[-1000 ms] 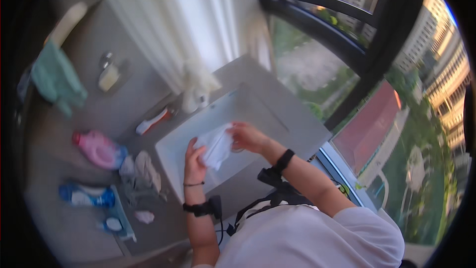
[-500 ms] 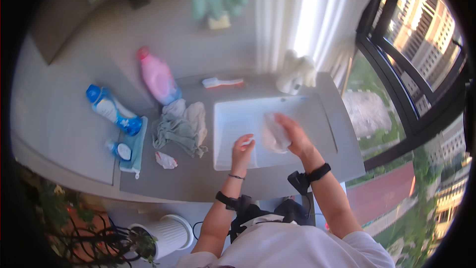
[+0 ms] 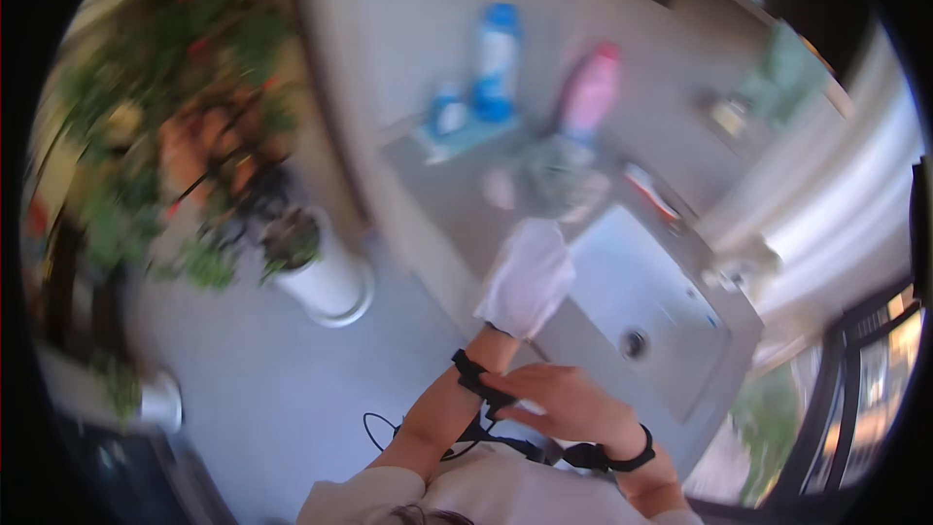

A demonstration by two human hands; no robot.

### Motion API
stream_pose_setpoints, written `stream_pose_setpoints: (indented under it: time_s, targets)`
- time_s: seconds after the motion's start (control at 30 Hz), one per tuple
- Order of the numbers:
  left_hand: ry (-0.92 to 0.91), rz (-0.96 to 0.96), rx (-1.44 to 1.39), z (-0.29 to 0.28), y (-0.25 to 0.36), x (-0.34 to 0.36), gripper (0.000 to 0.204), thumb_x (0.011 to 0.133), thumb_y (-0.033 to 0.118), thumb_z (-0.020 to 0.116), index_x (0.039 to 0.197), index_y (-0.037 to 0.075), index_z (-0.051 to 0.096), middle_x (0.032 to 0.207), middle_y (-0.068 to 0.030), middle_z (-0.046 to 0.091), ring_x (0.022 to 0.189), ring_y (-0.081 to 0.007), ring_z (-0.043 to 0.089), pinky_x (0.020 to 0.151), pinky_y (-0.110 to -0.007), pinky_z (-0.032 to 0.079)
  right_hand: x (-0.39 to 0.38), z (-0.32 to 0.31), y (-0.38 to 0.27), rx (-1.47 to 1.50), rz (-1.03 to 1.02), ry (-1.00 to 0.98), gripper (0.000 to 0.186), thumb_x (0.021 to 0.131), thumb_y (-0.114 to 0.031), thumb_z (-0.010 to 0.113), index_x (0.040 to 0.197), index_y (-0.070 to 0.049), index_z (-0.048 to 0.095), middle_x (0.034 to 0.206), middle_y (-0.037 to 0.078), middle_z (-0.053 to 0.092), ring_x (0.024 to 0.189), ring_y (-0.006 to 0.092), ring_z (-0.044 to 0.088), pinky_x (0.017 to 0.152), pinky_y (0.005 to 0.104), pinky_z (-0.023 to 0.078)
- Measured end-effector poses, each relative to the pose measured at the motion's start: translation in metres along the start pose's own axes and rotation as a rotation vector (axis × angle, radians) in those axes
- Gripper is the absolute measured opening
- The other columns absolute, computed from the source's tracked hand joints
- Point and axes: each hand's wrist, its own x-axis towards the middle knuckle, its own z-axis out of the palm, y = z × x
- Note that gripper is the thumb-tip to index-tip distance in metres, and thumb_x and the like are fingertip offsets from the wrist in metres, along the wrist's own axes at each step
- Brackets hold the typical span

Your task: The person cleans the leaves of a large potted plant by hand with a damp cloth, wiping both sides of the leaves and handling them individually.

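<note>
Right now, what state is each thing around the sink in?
Left hand: raised, covered by a white cloth.
White cloth: draped over that hand, hanging above the counter edge.
Right hand: bare, fingers by the left wrist strap.
Sink: no items in the basin.
Blue bottle: upright, capped.
Pink bottle: upright, capped.
Grey rag: crumpled on the counter.
White pot: upright on the floor.

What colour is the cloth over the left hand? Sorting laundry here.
White; the cloth covers the left hand in the head view.
</note>
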Motion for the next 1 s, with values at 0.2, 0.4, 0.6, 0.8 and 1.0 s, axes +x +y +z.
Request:
stream_pose_setpoints:
  time_s: [0.2,0.4,0.6,0.8,1.0]
  targets:
    - [0.438,-0.339,-2.786,0.063,0.020,-0.127,0.022,0.082,0.027,0.054,0.078,0.006,0.057,0.081,-0.0067,0.060,0.079,-0.0175,0.057,0.069,-0.032,0.046,0.041,0.066,0.087,2.212,0.165,-0.313,0.041,0.090,-0.043,0.037,0.082,-0.009,0.058,0.069,0.006,0.059,0.067,0.0142,0.060,0.050,0.0226,0.041]
    - [0.634,-0.957,-2.221,0.024,-0.019,-0.207,0.026,0.080,0.027,0.059,0.086,0.001,0.059,0.072,-0.0020,0.058,0.066,-0.0096,0.055,0.059,-0.021,0.043,0.085,0.180,0.028,1.546,0.428,0.422,0.031,0.088,-0.029,0.045,0.107,-0.006,0.050,0.100,0.006,0.054,0.086,0.0150,0.055,0.074,0.0287,0.046]
    - [1.126,-1.086,-1.692,0.000,-0.059,-0.282,0.019,0.081,0.018,0.056,0.078,0.000,0.057,0.063,-0.0030,0.057,0.054,-0.0103,0.054,0.048,-0.023,0.042,0.135,0.245,-0.038,1.607,0.470,0.172,0.032,0.087,-0.027,0.046,0.111,-0.005,0.048,0.105,0.006,0.052,0.092,0.0153,0.053,0.079,0.0295,0.044]
    - [1.154,-1.282,-1.133,-0.027,-0.119,-0.355,0.018,0.082,0.016,0.052,0.077,-0.001,0.050,0.057,-0.0073,0.054,0.047,-0.0150,0.055,0.043,-0.029,0.041,0.187,0.307,-0.105,1.690,0.500,-0.054,0.035,0.087,-0.025,0.047,0.115,-0.005,0.045,0.110,0.006,0.050,0.098,0.0155,0.051,0.083,0.0302,0.042]
    - [0.975,-1.377,-1.016,0.007,-0.182,-0.417,0.026,0.087,0.025,0.044,0.082,0.000,0.050,0.064,-0.0098,0.056,0.061,-0.0200,0.057,0.052,-0.036,0.040,0.251,0.342,-0.170,1.770,0.460,-0.300,0.038,0.086,-0.023,0.048,0.119,-0.004,0.043,0.115,0.006,0.049,0.104,0.0158,0.048,0.088,0.0309,0.040]
